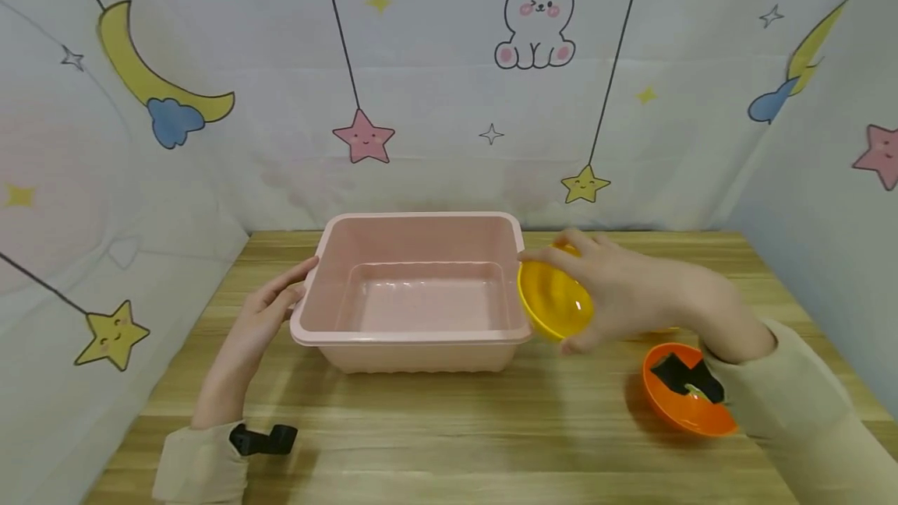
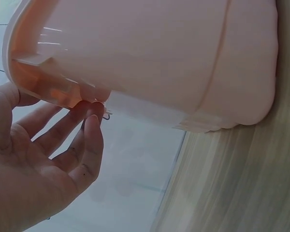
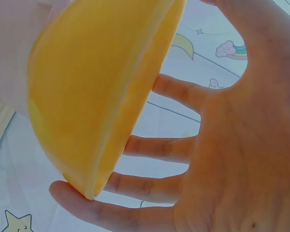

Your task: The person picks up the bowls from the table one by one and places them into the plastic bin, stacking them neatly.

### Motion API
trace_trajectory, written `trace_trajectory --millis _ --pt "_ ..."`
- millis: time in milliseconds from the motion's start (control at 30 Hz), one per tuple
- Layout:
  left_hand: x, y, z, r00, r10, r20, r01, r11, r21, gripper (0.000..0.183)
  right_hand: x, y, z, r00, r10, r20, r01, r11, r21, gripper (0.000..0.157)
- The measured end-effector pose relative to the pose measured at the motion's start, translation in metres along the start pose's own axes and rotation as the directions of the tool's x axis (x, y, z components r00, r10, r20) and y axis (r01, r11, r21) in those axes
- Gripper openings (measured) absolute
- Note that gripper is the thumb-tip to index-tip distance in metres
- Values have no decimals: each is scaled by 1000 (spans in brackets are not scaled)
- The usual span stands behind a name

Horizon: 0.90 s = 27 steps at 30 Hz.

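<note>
A pink plastic basin [image 1: 414, 337] stands on the wooden table, with nothing in it. At its left rim my left hand [image 1: 263, 318] holds on, and the left wrist view shows the fingers [image 2: 89, 140] bent up under the lip. My right hand [image 1: 606, 287] grips a yellow bowl [image 1: 550, 298] by its rim, beside the basin's right edge. The bowl is tilted, its inside turned toward the head camera. In the right wrist view the fingers [image 3: 169, 147] spread along the rim of the yellow bowl [image 3: 87, 87].
An orange bowl [image 1: 677, 404] sits on the table [image 1: 449, 443] at the right, partly covered by the right sleeve and its black wrist strap. A yellow edge [image 1: 662, 330] shows under the right forearm; the rest is hidden. Printed cloth walls [image 1: 449, 84] enclose the table behind and at the sides.
</note>
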<state>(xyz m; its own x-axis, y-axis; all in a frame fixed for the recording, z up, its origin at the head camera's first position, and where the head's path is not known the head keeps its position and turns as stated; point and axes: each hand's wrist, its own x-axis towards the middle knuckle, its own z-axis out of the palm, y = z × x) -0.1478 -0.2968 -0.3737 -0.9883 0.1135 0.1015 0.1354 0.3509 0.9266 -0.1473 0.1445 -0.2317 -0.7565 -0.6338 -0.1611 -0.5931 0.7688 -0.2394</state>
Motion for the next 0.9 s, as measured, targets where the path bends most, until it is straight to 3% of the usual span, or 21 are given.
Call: trace_trajectory --millis 433,900 --pt "-1 -2 0 1000 -5 -16 5 1000 9 49 25 1 -5 997 -66 -36 66 998 -12 95" --pt "0 0 1 1000 6 -16 -6 1000 8 49 54 -9 -9 998 -56 -35 53 995 -82 94"
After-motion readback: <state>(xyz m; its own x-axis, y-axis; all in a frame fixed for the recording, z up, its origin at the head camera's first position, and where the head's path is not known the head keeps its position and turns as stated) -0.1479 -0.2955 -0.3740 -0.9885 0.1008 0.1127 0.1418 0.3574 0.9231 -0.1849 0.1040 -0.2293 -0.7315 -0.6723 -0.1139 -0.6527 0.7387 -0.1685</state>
